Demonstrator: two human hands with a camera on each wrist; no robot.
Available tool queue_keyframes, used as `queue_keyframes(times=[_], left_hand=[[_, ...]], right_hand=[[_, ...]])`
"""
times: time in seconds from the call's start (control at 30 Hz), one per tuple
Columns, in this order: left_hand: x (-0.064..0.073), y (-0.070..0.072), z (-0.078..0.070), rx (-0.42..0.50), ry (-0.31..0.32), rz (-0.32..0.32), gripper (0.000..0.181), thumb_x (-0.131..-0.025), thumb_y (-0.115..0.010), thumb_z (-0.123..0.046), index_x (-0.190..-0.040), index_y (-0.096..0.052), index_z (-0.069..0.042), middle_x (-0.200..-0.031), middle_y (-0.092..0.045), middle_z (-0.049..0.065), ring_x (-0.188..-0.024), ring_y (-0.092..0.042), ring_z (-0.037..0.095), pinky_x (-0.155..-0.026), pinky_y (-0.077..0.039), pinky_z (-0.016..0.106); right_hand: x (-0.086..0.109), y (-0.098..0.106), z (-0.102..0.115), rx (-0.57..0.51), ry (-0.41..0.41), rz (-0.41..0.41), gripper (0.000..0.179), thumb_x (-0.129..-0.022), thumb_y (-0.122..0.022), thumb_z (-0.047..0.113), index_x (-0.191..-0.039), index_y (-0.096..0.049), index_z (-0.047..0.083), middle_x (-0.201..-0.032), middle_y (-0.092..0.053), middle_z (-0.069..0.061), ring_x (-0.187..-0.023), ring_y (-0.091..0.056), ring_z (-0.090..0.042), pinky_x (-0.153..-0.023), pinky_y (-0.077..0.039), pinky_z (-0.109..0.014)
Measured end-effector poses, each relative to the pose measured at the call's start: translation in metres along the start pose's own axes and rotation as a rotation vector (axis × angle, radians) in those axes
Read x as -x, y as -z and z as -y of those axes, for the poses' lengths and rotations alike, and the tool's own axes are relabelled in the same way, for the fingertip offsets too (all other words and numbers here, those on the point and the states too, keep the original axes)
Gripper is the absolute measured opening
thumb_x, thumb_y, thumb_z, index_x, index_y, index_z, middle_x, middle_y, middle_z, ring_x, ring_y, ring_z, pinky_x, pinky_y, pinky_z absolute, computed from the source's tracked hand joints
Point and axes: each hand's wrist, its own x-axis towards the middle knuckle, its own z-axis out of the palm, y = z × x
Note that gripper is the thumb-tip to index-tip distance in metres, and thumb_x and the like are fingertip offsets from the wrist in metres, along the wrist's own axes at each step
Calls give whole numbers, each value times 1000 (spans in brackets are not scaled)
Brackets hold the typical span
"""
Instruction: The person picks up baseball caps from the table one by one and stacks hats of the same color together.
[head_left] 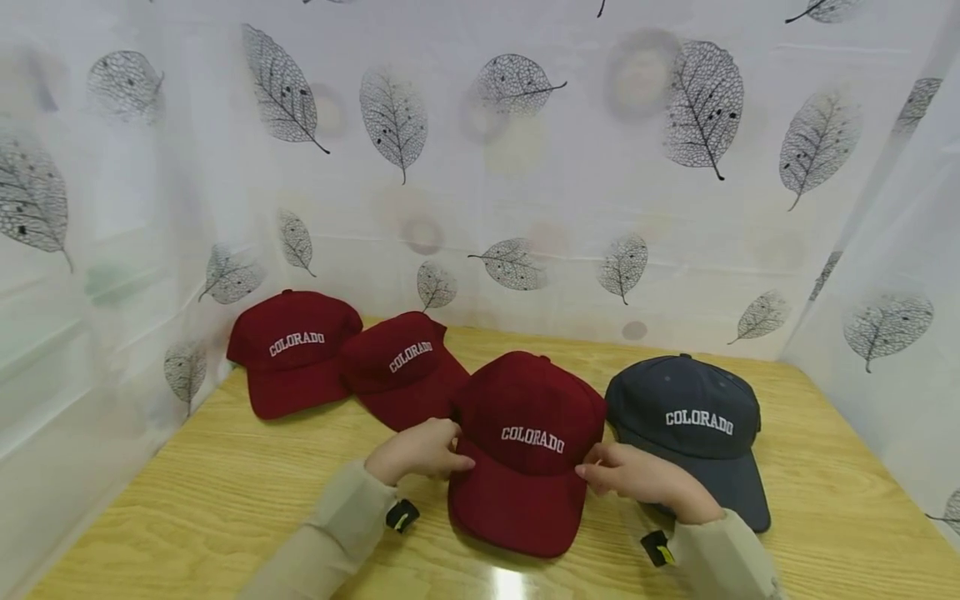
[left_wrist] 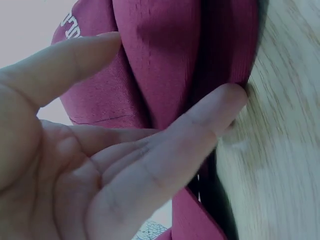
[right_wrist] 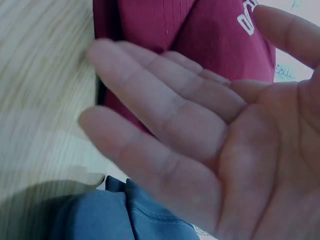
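A red baseball cap point(head_left: 528, 412) with white COLORADO lettering sits at the front middle of the table, its brim toward me. My left hand point(head_left: 423, 450) is at its left side, thumb at the seam between crown and brim. In the left wrist view, the fingers point(left_wrist: 150, 170) reach nearly straight along the red cap's edge point(left_wrist: 160, 55), close to the tabletop. At the other side is my right hand point(head_left: 637, 477), thumb beside the brim. Its fingers point(right_wrist: 165, 110) extend loosely between the red cap point(right_wrist: 155, 20) and a dark blue cap point(right_wrist: 100, 215).
The dark blue COLORADO cap point(head_left: 690, 417) sits just right of the red one. Two more red caps, one farther left point(head_left: 296, 354) and one in between point(head_left: 405, 371), overlap in a row on the wooden table point(head_left: 225, 500). A leaf-print curtain point(head_left: 525, 167) encloses the back and sides.
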Motion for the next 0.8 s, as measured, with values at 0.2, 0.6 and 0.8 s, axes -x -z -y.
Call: queue_keyframes(times=[0.2, 0.6, 0.8], left_hand=[[-1, -3, -1, 45, 31, -10, 21, -82, -63, -18, -82, -50, -2, -56, -52, 2, -47, -49, 11, -45, -41, 25], [-6, -7, 3, -6, 2, -82, 19, -82, -63, -17, -78, -50, -4, -56, -50, 1, -48, -46, 10, -45, -37, 24], [-8, 0, 10, -6, -30, -78, 22, -80, -64, -19, -86, -54, 0, -57, -52, 0, -49, -46, 9, -48, -37, 23]], right_hand=[[-6, -2, 3, -45, -64, -38, 38, -89, -50, 31, -107, -50, -3, -98, -56, -9, -88, -54, -25, -66, -46, -39], [-18, -1, 7, -41, 0, -16, 42, -91, -48, 28, -116, -46, -6, -105, -53, -15, -87, -55, -26, -68, -46, -44], [-18, 0, 5, 110, 47, -79, 36, -90, -49, 29, -104, -55, -3, -91, -60, -7, -79, -58, -21, -68, -45, -37]])
